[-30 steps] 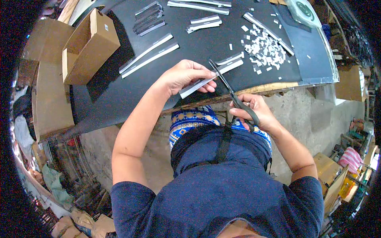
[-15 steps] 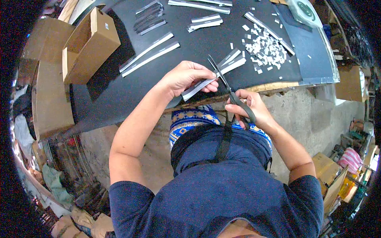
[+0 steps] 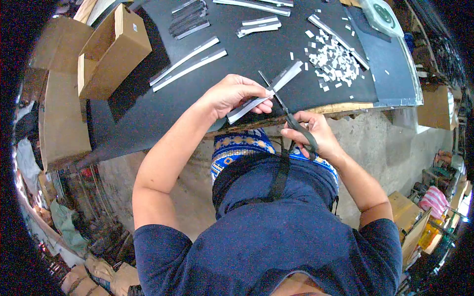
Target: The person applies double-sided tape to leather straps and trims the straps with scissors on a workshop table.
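Note:
My left hand (image 3: pixel 243 96) pinches black-and-white strips (image 3: pixel 288 75) near their middle, at the table's front edge. Black-handled scissors (image 3: pixel 302 129) are in my right hand (image 3: pixel 316 134), with fingers through the handles. Their blades lie across the strips just right of my left fingertips, and whether they cut into them I cannot tell. A heap of small white cut pieces (image 3: pixel 338 61) lies to the right of the strips, with one long strip (image 3: pixel 340 43) along its back side. Two more long strips (image 3: pixel 190 70) rest on the black table behind my left hand.
An open cardboard box (image 3: pixel 116 52) stands at the left of the table (image 3: pixel 256 49). Further back are a bundle of dark strips (image 3: pixel 189 19), a short stack (image 3: pixel 258 25) and long strips (image 3: pixel 254 6). A clear plastic container (image 3: pixel 381 17) sits at the back right.
The strips' right ends, fanned apart before, now lie closer together and point further up. The scissor blades look closer together. My hands have hardly moved; the view has shifted slightly.

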Action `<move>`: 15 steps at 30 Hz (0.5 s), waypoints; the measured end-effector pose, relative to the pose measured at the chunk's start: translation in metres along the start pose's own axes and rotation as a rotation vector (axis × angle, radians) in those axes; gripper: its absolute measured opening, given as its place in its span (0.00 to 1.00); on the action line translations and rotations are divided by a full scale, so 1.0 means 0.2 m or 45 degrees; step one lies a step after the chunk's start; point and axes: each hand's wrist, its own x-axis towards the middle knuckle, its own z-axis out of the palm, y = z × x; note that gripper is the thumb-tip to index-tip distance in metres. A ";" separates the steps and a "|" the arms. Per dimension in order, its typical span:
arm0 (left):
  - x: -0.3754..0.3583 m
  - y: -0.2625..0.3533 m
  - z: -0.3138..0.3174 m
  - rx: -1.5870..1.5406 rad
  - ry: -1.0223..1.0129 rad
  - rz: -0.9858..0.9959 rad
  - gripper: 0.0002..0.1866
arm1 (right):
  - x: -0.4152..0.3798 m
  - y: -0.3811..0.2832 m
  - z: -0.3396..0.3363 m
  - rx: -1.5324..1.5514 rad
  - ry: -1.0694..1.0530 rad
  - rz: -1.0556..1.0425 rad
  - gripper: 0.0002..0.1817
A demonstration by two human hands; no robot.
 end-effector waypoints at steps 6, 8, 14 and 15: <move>-0.03 0.00 -0.05 0.086 -0.109 -0.040 0.11 | -0.02 -0.01 -0.07 -0.083 0.038 -0.108 0.19; -0.06 0.01 -0.07 0.135 -0.075 -0.003 0.12 | -0.06 -0.09 -0.18 -0.285 0.185 -0.296 0.23; -0.06 -0.01 -0.06 0.031 0.067 0.094 0.10 | -0.02 -0.30 -0.56 -1.075 0.943 -0.479 0.25; -0.06 -0.02 -0.06 0.000 0.070 0.099 0.10 | 0.01 -0.30 -0.61 -1.135 0.984 -0.430 0.24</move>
